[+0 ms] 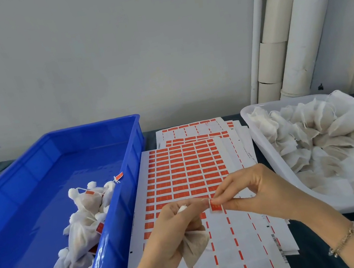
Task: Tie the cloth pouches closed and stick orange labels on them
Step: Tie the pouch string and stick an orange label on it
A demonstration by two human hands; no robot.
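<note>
The left hand point(175, 224) clenched a pouch point(195, 247), its body hanging below the grip; the right hand point(252, 193) pinched an orange label point(216, 206) beside it.

Nothing readable in this view. Label sheet point(185, 172) on the worktop: rows of orange labels, each with faint darker print too small to make out. Same goes for the single orange label point(216, 207) held beside the cloth pouch point(196, 246), and for the tags on the tied pouches point(80, 236) in the blue crate point(89, 137). Margin print point(250, 155) and barcode strip point(277, 242) at the sheet's right edge are visible but illegible.
</note>
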